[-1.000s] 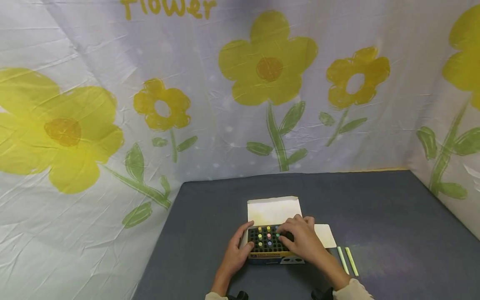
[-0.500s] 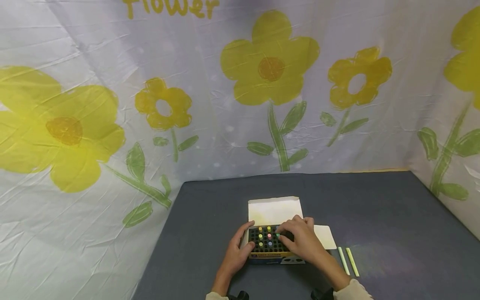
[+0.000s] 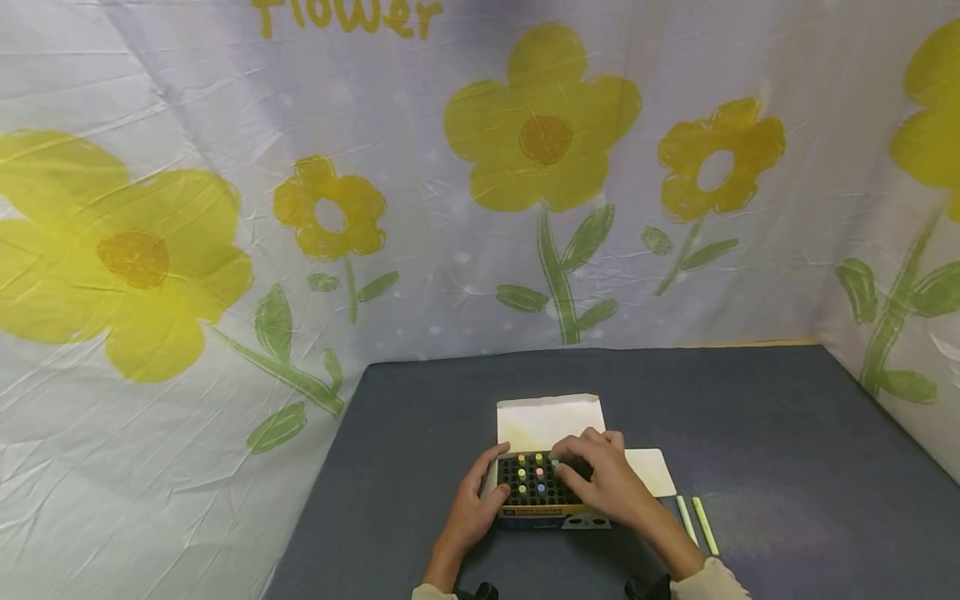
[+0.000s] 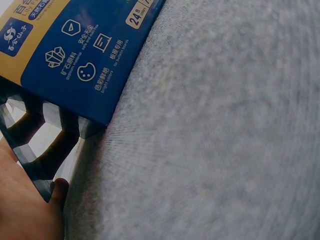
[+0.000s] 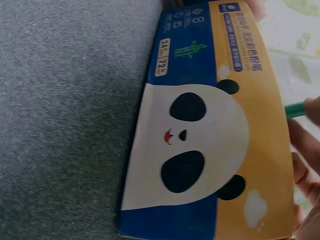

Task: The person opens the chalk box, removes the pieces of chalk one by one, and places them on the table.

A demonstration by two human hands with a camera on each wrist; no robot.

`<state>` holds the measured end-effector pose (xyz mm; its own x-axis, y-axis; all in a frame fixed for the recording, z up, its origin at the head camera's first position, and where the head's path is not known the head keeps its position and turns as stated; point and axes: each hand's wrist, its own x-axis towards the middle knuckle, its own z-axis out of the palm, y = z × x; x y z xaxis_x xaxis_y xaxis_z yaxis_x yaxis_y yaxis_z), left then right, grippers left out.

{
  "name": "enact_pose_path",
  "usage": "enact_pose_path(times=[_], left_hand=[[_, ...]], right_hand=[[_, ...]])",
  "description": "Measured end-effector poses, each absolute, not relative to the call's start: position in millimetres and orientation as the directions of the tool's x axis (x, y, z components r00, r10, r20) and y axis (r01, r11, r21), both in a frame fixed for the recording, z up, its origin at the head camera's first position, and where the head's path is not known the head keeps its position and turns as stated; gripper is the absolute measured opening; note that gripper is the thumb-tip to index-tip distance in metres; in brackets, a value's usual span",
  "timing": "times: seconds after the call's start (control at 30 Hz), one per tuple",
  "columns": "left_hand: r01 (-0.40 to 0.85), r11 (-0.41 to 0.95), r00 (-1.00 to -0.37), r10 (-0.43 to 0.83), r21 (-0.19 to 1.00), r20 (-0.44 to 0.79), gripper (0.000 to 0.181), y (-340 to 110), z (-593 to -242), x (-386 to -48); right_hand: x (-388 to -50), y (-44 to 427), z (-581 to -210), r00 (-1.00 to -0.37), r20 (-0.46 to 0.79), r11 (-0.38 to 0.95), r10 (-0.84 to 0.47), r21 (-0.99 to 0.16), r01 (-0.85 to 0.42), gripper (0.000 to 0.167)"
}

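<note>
Pinching the green chalk stick (image 5: 295, 110) between thumb and fingers of my right hand (image 3: 602, 472), I have it roughly upright, long axis square to the black holed tray (image 3: 530, 492), while my farther left hand (image 3: 474, 507) holds the chalk box's (image 3: 542, 513) left end.

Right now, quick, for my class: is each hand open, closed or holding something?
Left hand: holding the chalk box by its left end.
Right hand: pinching a green chalk stick over the box.
</note>
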<state>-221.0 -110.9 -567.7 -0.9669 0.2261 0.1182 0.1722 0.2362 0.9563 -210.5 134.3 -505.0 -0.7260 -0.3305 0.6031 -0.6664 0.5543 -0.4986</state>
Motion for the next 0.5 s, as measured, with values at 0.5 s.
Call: enact_pose_path(times=[0.5], left_hand=[[0.193, 0.263, -0.965, 0.226, 0.945, 0.134, 0.062, -112, -570, -222]], right_hand=[[-215, 143, -490, -0.734, 0.638, 0.476, -0.231, -0.584, -0.658, 0.027]])
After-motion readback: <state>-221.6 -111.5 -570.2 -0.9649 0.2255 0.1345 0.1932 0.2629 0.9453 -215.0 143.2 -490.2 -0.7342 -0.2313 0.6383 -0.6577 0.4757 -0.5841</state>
